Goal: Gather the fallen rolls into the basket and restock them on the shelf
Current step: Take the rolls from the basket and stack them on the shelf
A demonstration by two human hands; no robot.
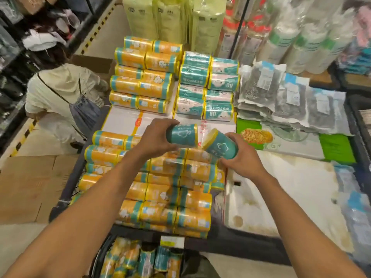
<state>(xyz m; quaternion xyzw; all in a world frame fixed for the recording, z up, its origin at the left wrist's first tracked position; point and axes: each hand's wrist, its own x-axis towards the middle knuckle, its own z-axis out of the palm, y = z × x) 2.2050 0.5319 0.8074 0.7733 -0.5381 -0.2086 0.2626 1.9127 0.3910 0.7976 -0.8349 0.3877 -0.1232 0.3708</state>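
Head view: left hand (154,137) grips one teal roll (181,135), right hand (244,155) grips another (220,145), both above the shelf (128,121); basket (104,251) below holds more; risk: tilted right roll rolling off the stacked orange rolls (160,193).

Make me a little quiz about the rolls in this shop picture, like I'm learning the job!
1. True or false: the left hand grips a teal roll, and the right hand grips a second teal roll.
2. Where is the basket? A: at the bottom of the picture, nearest the camera. B: on top of the grey packets. C: on the flat cardboard.
3. Fill in: the stack right beneath the hands is mostly ____ rolls.
Key: 1 true; 2 A; 3 orange.
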